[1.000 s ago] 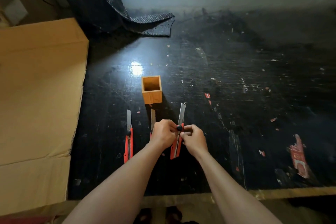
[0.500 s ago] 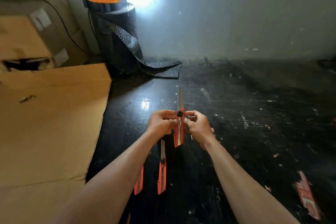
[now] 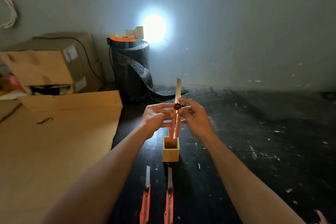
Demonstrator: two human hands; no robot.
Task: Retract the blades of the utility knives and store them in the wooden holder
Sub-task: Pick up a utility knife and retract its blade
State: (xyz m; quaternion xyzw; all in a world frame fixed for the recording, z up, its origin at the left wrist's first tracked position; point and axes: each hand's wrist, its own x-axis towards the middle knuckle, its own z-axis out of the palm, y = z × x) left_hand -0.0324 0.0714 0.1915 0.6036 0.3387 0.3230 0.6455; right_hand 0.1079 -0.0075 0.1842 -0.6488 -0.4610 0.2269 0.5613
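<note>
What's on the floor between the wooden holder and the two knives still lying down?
Nothing but bare black floor with pale flecks, in the head view. The two knives lie just short of the wooden holder, blades out and pointing toward it.

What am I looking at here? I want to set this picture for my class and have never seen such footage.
This is a view from a camera worn on a person's head, looking forward and down past both forearms. No machine is involved. The left hand and right hand hold an orange utility knife upright, its blade still out and pointing up. Below it on the dark table stands an open wooden holder. Two more orange knives lie nearer the person, blades out. A cardboard sheet lies on the left.
</note>
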